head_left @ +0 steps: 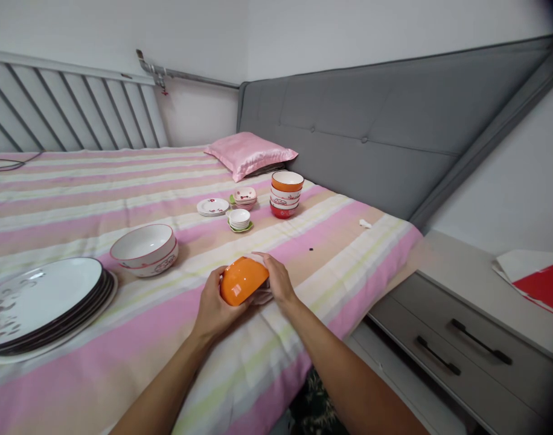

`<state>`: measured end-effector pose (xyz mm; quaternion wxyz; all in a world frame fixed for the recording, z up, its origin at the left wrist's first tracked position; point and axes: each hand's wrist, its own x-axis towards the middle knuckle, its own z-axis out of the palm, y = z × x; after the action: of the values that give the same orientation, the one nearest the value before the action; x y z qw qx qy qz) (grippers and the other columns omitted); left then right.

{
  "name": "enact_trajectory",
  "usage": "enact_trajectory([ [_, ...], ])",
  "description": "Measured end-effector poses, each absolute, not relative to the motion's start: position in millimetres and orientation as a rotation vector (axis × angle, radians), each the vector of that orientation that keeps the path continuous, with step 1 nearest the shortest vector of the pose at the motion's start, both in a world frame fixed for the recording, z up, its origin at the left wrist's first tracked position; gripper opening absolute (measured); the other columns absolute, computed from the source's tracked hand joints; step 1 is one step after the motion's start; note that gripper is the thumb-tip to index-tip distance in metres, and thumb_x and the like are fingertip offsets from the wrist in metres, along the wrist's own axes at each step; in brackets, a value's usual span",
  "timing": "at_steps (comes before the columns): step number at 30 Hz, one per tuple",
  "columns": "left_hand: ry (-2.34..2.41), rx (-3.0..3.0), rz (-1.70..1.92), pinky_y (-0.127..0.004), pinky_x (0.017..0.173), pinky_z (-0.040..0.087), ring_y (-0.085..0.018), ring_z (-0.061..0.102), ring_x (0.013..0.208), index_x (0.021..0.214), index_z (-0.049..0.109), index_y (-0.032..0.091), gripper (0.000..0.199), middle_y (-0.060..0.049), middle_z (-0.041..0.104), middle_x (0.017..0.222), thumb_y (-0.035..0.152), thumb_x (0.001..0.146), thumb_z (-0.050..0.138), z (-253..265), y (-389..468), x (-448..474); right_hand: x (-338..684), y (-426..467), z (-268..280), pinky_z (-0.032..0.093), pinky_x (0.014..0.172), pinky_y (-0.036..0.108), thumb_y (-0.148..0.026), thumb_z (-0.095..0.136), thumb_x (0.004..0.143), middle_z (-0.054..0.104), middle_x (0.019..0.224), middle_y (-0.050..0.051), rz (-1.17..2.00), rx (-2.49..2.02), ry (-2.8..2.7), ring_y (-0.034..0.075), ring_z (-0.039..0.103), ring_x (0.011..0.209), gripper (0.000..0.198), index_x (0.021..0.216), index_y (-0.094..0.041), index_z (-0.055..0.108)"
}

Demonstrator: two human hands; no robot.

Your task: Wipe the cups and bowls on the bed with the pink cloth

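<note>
An orange bowl point(242, 281) is tilted on its side above the bed, its glossy outside turned toward me. My left hand point(213, 305) grips it from the left, fingers wrapped round its edge. On the other side my right hand point(279, 281) holds a pale, crumpled cloth point(262, 295) against the bowl's rim and inside. Most of that cloth is hidden behind the bowl and fingers. Beyond my hands stand a stack of bowls point(286, 196), orange on top and red at the bottom, and small white dishes point(239, 219) on a green leaf-shaped one.
Large white bowls point(145, 251) and a stack of dark-rimmed plates point(45, 296) lie left on the striped bed. Small plates point(213, 206) and pink dishes point(245, 196) sit farther back, before a pink pillow point(249, 154). A grey nightstand point(466, 338) stands at the right.
</note>
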<state>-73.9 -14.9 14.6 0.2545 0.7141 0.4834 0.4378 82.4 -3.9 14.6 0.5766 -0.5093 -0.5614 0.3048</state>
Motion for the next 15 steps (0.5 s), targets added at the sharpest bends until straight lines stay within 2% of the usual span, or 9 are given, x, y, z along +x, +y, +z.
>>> enact_trajectory([
  [3, 1.289, 1.953, 1.210, -0.039, 0.080, 0.051, -0.025, 0.059, 0.093, 0.110, 0.044, 0.020, 0.063, -0.008, 0.059, 0.106, 0.037, 0.057, 0.074, 15.5, -15.2, -73.9, 83.5, -3.7, 9.3, 0.052, 0.083, 0.027, -0.034, 0.025, 0.095, 0.071, 0.106, 0.004, 0.738, -1.200, -1.288, 0.016, 0.066, 0.097, 0.045, 0.110, -0.018, 0.064],
  [6, 1.314, 1.947, 1.214, -0.039, 0.080, 0.051, -0.025, 0.059, 0.093, 0.110, 0.045, 0.020, 0.064, -0.008, 0.059, 0.106, 0.037, 0.056, 0.074, 13.3, -13.6, -75.2, 78.6, -11.6, 18.6, 0.048, 0.091, 0.029, -0.034, 0.030, 0.094, 0.068, 0.112, 0.004, 0.687, -1.206, -1.291, 0.017, 0.062, 0.104, 0.040, 0.110, -0.020, 0.064],
  [11, 1.329, 1.874, 1.235, -0.039, 0.083, 0.050, -0.025, 0.059, 0.094, 0.111, 0.045, 0.017, 0.067, -0.008, 0.059, 0.106, 0.038, 0.055, 0.074, 10.4, -11.5, -77.6, 63.4, -31.5, 41.1, 0.035, 0.106, 0.035, -0.028, 0.033, 0.094, 0.062, 0.122, 0.005, 0.285, -1.240, -1.612, 0.018, 0.051, 0.119, 0.036, 0.114, -0.022, 0.062],
  [15, 1.303, 1.835, 1.269, -0.037, 0.081, 0.051, -0.023, 0.060, 0.092, 0.111, 0.047, 0.017, 0.060, -0.007, 0.060, 0.105, 0.035, 0.060, 0.072, 9.7, -10.3, -79.7, 48.0, -44.3, 45.2, 0.023, 0.112, 0.044, -0.028, 0.043, 0.092, 0.055, 0.133, -0.001, 0.045, -1.309, -1.837, 0.023, 0.039, 0.129, 0.030, 0.115, -0.028, 0.062],
])
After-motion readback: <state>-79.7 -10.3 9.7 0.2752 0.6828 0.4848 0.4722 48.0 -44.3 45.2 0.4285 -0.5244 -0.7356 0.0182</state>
